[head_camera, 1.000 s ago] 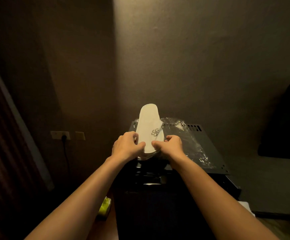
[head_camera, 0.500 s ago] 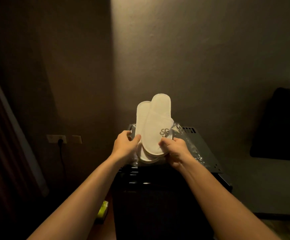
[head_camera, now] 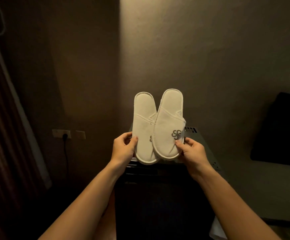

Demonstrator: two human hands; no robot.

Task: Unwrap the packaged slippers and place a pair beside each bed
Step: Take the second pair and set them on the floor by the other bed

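Observation:
Two flat white slippers are held up in front of me, heels pointing up and toes down. My left hand [head_camera: 124, 147] grips the toe end of the left slipper [head_camera: 143, 129]. My right hand [head_camera: 191, 150] pinches the toe end of the right slipper [head_camera: 168, 125], which shows a grey logo and overlaps the left one at the inner edge. Both slippers are bare of wrapping. The clear plastic wrapper lies hidden behind them.
A black mini fridge [head_camera: 163, 196] stands directly below the slippers, with vent slots [head_camera: 191, 129] at its back. A wall socket with a plugged cable [head_camera: 62, 134] is at the left, next to a dark curtain [head_camera: 4, 135]. A black cushion [head_camera: 279, 129] sits at the right.
The stacked slippers lay on the fridge top over the plastic. Both hands lifted them and fanned them apart, one slipper in each hand, higher and upright.

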